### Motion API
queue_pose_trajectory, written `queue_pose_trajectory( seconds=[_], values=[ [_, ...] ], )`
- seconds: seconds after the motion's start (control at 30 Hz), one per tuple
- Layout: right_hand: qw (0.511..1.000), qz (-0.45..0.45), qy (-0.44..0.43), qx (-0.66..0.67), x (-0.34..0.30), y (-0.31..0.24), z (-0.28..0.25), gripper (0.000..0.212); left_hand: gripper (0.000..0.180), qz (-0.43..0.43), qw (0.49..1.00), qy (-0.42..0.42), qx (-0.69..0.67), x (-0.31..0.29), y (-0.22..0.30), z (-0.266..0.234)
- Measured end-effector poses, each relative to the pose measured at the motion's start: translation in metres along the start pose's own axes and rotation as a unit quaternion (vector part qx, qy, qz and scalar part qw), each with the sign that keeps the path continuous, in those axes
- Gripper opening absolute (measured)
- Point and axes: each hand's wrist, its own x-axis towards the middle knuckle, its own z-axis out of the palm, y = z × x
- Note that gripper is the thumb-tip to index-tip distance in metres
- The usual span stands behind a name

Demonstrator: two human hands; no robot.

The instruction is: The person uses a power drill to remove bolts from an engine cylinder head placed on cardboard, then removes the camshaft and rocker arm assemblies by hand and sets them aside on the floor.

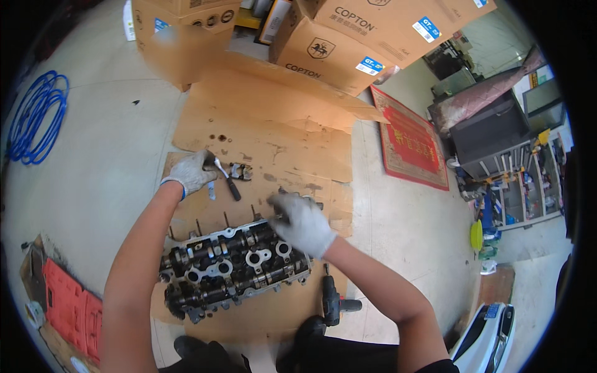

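Observation:
My left hand (193,172), in a white work glove with darkened fingertips, is closed at the head end of a ratchet wrench (230,184). The wrench's black handle slants down to the right over the cardboard. Just right of it lie small metal parts (241,171). An engine cylinder head (227,266) with exposed camshafts rests on the cardboard in front of me, several thin studs or bolts standing along its far side. Over its far right end is my gloved right hand (305,225), fingers smeared by motion; whether it holds anything is unclear.
Oil-stained cardboard (273,137) covers the floor. A cordless driver (332,299) lies right of the cylinder head, near my shoes (311,328). Cartons (329,56) stand ahead, a red mat (413,140) right, a blue hose (38,118) and red tool case (71,308) left.

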Motion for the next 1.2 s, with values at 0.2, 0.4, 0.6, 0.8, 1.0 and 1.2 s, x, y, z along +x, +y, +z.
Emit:
queue_pose_trajectory(
  seconds=[0.2, 0.4, 0.6, 0.8, 1.0, 1.2],
  values=[
    [0.961, -0.239, -0.125, -0.060, -0.084, -0.054, 0.043, 0.066, 0.055, 0.009, 1.000, -0.001, 0.027, -0.089, 0.029, -0.045],
    [0.962, -0.226, -0.125, -0.086, -0.061, -0.095, 0.072, 0.074, 0.052, -0.058, 0.998, -0.015, 0.009, -0.195, 0.056, -0.072],
    [0.930, -0.246, -0.221, -0.159, -0.057, -0.076, 0.085, 0.058, 0.052, -0.015, 0.992, -0.078, 0.101, -0.311, 0.086, -0.087],
    [0.932, -0.287, -0.218, -0.038, -0.045, -0.079, 0.101, 0.052, 0.054, -0.136, 0.974, -0.165, 0.078, -0.446, 0.199, -0.128],
    [0.948, -0.249, -0.196, -0.003, -0.052, -0.068, 0.095, 0.052, 0.055, -0.051, 0.993, -0.077, -0.068, -0.454, 0.217, -0.087],
    [0.950, -0.219, -0.223, 0.025, -0.044, -0.074, 0.091, 0.054, 0.056, -0.060, 0.996, -0.053, -0.038, -0.434, 0.207, -0.073]
  ],
)
